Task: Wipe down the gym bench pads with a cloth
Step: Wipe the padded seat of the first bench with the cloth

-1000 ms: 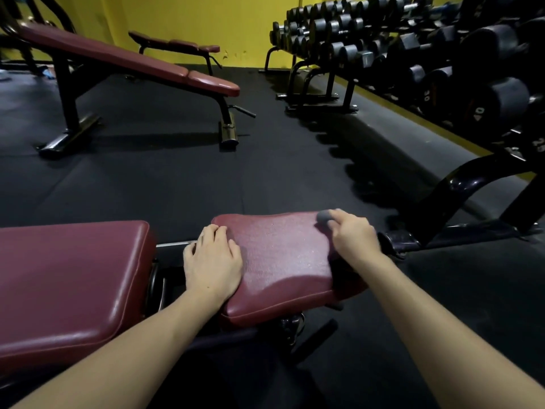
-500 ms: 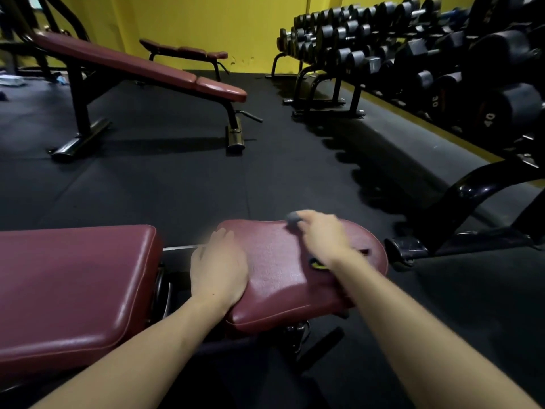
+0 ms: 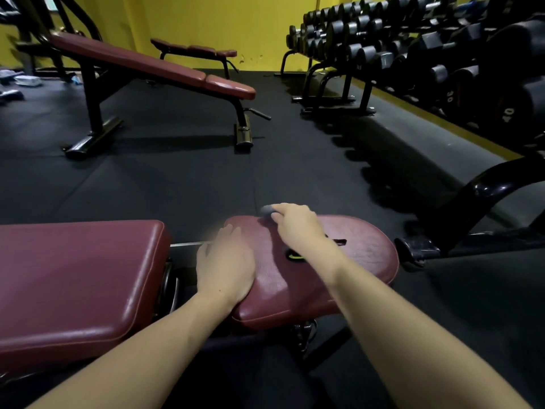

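Two hands work the small maroon seat pad (image 3: 348, 261): the left hand (image 3: 225, 268) lies spread flat on its left edge, probably bracing, while the right hand (image 3: 296, 224) pinches a grey cloth (image 3: 267, 209) at the far edge.

Seat pad (image 3: 348, 261) at centre, back pad (image 3: 76, 278) just beside it at 9 o'clock. Left hand (image 3: 225, 267) rests on the seat pad's 9 o'clock edge; right hand (image 3: 296, 224) holds a cloth (image 3: 267, 209) at its 12 o'clock edge. Dumbbell rack (image 3: 413, 48) at 2 o'clock, second bench (image 3: 153, 66) at 11 o'clock.
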### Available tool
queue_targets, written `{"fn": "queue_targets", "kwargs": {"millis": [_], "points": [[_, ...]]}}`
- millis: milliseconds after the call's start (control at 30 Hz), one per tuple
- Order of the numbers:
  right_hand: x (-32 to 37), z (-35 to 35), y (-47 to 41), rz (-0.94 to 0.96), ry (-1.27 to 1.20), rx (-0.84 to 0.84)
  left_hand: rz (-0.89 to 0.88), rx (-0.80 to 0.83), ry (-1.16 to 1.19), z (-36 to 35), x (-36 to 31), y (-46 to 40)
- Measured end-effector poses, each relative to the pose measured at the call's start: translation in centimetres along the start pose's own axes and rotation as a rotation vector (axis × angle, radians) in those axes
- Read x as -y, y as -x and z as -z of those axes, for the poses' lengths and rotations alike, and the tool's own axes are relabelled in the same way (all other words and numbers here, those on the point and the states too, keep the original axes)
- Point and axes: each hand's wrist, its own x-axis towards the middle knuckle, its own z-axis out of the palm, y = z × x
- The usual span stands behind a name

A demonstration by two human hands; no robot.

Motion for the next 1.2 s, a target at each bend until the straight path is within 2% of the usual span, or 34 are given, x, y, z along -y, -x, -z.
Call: {"fn": "queue_targets", "kwargs": {"millis": [133, 200, 367, 500, 567, 700, 800, 900, 1000, 1067, 1200], "points": [[-9.1, 4.3, 0.4, -0.236, 0.053, -0.053, 0.007, 0.007, 0.002, 0.1, -0.1, 0.1], [-11.5, 5.2, 1.7, -0.300, 0.043, -0.087, 0.017, 0.006, 0.006, 0.2, -0.1, 0.0], [-11.9, 4.8, 4.1, -0.316, -0.013, -0.156, 0.021, 0.006, 0.015, 0.2, -0.1, 0.2], [-10.8, 4.0, 0.3, -0.360, 0.048, -0.122, 0.033, -0.004, 0.039, 0.0, -0.3, -0.1], [-9.1, 3.1, -1.2, -0.317, 0.062, -0.100, 0.046, -0.011, 0.054, 0.0, -0.3, 0.0], [-4.5, 0.6, -2.9, -0.103, 0.118, -0.038, 0.055, -0.028, 0.090, -0.2, -0.3, 0.0], [-1.3, -0.8, -2.2, 0.019, 0.062, 0.018, 0.072, -0.037, 0.115, -0.2, -0.2, 0.0], [-1.4, -0.2, 0.8, 0.098, -0.110, 0.007, 0.125, -0.032, 0.135, 0.1, -0.1, 0.5], [-2.4, 0.3, 4.9, 0.215, -0.140, 0.039, 0.170, -0.013, 0.160, 0.4, 0.1, 0.8], [-2.6, 0.2, 5.5, 0.241, -0.135, 0.034, 0.178, -0.004, 0.169, 0.5, 0.0, 0.9], [-0.4, -0.9, 1.7, 0.175, -0.145, -0.002, 0.193, -0.003, 0.195, 0.5, 0.0, 0.9]]}}
